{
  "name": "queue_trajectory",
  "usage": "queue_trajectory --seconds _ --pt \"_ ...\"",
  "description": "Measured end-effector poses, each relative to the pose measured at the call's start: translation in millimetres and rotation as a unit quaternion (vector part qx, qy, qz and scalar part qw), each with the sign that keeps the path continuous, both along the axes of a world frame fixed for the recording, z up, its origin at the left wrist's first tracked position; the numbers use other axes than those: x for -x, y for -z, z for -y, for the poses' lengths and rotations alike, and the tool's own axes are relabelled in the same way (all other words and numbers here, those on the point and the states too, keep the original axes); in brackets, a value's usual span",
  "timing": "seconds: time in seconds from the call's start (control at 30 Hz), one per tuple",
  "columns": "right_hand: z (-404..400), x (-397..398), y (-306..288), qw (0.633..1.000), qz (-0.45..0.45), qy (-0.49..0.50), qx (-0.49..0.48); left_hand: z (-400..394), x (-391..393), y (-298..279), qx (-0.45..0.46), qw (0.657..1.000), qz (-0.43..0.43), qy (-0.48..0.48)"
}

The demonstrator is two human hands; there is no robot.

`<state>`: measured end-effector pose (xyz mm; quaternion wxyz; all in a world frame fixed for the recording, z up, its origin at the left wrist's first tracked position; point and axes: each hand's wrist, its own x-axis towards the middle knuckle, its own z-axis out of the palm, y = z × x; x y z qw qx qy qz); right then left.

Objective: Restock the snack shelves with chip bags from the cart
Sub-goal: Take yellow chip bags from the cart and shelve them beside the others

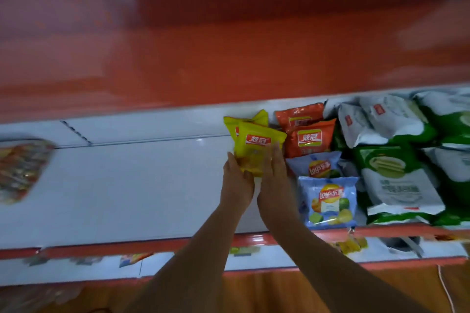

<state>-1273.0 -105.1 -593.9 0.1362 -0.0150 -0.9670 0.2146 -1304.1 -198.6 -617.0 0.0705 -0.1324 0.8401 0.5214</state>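
**Yellow bag going in, with little to prop it**

Far left on the white shelf (132, 185) lies a blurred, multicoloured packet (20, 168), well apart from everything else; between it and the hands the shelf is bare, so nothing on that side would stop a bag from sliding or toppling over.

The left hand (237, 180) has its fingers curled around the lower edge of the front yellow bag (256, 150), gripping it. A second yellow bag (254, 119) stands just behind, touching it. I'd say the front one is being set upright, and if it is let go while leaning left, both could flop flat onto the open stretch.

The right hand (276, 175) lies with straight fingers flat against the yellow bag's right side, pressing rather than clutching. Push too hard and the puffed bag may crush, or shove the orange bags (309, 140) beside it out of line.

Further right, the blue bags (328, 201) sit near the shelf's front lip; a brush from the right forearm could knock the nearest one off. The green-and-white bags (396, 175) beyond are heaped loosely and overlapping.
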Motion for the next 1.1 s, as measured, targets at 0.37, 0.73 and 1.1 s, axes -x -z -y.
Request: queue_trajectory --seconds 0.37,0.73,1.1 --pt "-20.6 20.8 37.5 0.971 0.067 -0.167 -0.156 -5.3 1.7 3.1 0.055 0.998 -0.027 -0.018" --pt "-43.4 36.5 39.2 0.924 0.005 -0.270 -0.270 -9.0 54.2 -21.0 -0.077 0.996 -0.055 -0.001" --pt "-31.3 55.1 57.0 0.926 0.075 -0.220 -0.298 -9.3 47.4 -12.8 -0.014 0.999 -0.033 -0.014"
